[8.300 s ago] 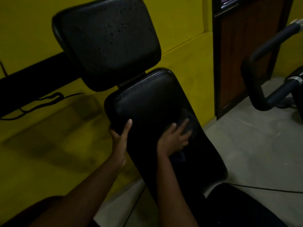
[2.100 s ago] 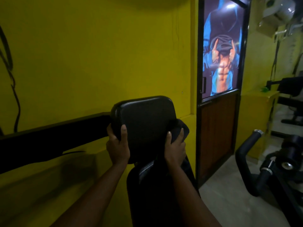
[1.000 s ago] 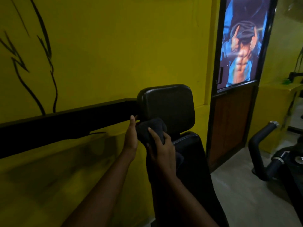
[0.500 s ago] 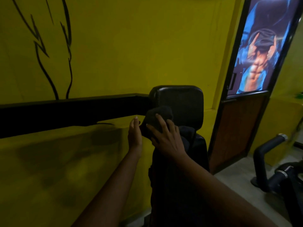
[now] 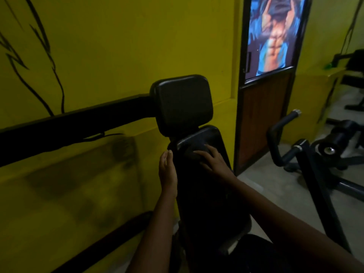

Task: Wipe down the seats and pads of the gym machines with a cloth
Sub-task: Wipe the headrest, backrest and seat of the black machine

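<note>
Black vinyl pads: a headrest pad (image 5: 181,103) is sitting above a long back pad (image 5: 204,184), its lower edge overlapping the back pad's top. Both are standing just beside the yellow wall (image 5: 122,46).
Cloth: a dark cloth (image 5: 194,155) is lying bunched on the upper end of the back pad, just below the headrest pad. Its outline is blending into the vinyl in the dim light.
Right hand: the right hand (image 5: 213,163) is pressing on the cloth, with fingers spread and fairly straight across it. The grip is lying apart and flat on the fabric.
Left hand: the left hand (image 5: 166,171) is resting against the left edge of the back pad, with fingers straight and pointing upward. Its grip is likewise lying apart.
Frame: a black bar (image 5: 78,125) is running along the wall and meeting the headrest pad from the left.
Surroundings: a door (image 5: 264,119) with a poster panel is standing to the right. Beyond it, another machine's black handle (image 5: 275,138) is rising over the grey floor (image 5: 256,178).
</note>
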A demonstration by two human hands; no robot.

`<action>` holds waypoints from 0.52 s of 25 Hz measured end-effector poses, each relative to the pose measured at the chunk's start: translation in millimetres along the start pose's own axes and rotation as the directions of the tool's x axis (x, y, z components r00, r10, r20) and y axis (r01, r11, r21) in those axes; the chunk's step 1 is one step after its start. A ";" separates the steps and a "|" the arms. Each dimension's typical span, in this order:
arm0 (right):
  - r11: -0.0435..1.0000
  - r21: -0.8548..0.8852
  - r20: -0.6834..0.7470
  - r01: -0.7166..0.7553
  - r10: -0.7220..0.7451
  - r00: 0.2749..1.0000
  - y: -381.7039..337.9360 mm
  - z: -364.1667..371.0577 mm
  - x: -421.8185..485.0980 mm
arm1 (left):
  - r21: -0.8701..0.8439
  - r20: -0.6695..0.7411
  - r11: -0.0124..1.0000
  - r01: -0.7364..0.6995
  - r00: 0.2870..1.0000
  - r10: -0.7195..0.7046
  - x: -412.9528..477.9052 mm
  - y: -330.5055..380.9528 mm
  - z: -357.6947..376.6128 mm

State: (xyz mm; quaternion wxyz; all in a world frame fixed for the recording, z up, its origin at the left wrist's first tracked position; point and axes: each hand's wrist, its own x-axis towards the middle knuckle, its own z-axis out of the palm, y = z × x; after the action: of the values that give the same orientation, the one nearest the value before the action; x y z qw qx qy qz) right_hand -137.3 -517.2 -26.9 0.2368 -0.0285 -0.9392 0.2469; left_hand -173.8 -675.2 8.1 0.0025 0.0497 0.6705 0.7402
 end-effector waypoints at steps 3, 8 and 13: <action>0.988 0.151 -0.009 -0.027 0.029 1.000 11.4 -16.3 -45.5 | -0.019 0.012 0.999 0.046 0.999 -0.046 -45.8 -21.9 13.9; 0.969 0.236 0.059 -0.080 0.068 0.996 43.8 -41.3 -129.8 | 0.065 -0.043 0.979 0.193 0.981 -0.190 -132.6 -76.0 43.5; 0.973 0.155 0.275 -0.171 0.124 0.953 115.7 -30.6 -231.6 | 0.080 -0.021 0.909 0.408 0.913 -0.408 -224.8 -152.8 60.3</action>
State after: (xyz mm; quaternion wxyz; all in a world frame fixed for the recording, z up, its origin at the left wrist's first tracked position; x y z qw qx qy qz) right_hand 74.6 -441.5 -158.5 0.0920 -0.0445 -0.9319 0.3481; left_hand 44.9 -615.7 -153.6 0.1536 -0.0928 0.6961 0.6952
